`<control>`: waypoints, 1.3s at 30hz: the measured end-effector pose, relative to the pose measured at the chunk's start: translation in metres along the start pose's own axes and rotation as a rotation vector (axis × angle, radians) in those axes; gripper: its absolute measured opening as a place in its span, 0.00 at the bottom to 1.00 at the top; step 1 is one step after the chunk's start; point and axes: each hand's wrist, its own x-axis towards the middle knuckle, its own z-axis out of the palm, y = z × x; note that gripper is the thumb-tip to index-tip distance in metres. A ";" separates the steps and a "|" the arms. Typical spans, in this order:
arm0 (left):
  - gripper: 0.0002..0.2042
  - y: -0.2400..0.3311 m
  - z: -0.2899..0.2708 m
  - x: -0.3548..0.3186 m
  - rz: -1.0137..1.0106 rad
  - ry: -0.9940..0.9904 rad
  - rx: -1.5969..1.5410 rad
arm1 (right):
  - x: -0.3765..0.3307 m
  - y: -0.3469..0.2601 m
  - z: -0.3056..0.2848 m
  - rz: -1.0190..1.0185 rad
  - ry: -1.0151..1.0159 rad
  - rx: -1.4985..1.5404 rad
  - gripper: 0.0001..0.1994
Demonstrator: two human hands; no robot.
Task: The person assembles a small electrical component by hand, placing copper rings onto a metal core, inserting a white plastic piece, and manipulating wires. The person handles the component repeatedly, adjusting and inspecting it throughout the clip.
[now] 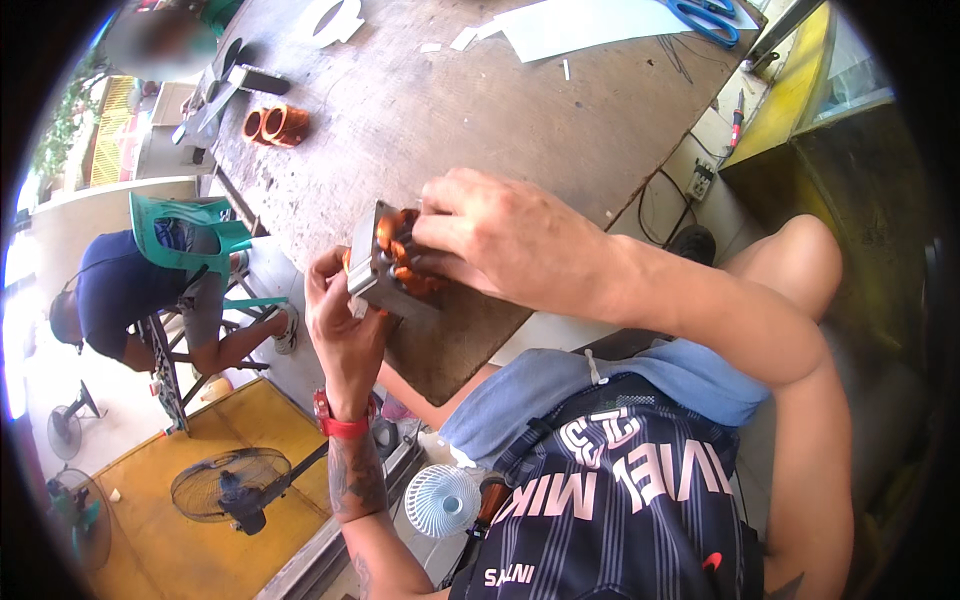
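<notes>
My left hand (340, 320) grips the motor stator (385, 270) from below, over the wooden workbench (420, 110) edge. My right hand (500, 240) grasps its copper windings (405, 250) from above.

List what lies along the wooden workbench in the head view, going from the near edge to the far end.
Square grey metal motor stator with copper windings, gripped by the left hand and right hand → loose orange-copper wire coils → white paper sheet → blue-handled scissors, all on the worn wooden workbench.
</notes>
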 end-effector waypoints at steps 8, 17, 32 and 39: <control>0.16 0.007 0.005 -0.011 -0.063 -0.017 0.051 | -0.001 -0.006 0.009 -0.083 0.059 -0.199 0.10; 0.16 -0.002 0.003 -0.027 0.029 -0.087 0.128 | -0.030 0.021 -0.002 -0.345 -0.078 -0.437 0.19; 0.12 0.026 -0.001 -0.002 -0.198 0.113 0.038 | 0.008 -0.003 -0.001 0.000 0.030 -0.161 0.06; 0.20 0.011 0.017 0.001 0.093 0.258 0.161 | 0.018 0.002 0.005 -0.095 0.035 -0.312 0.06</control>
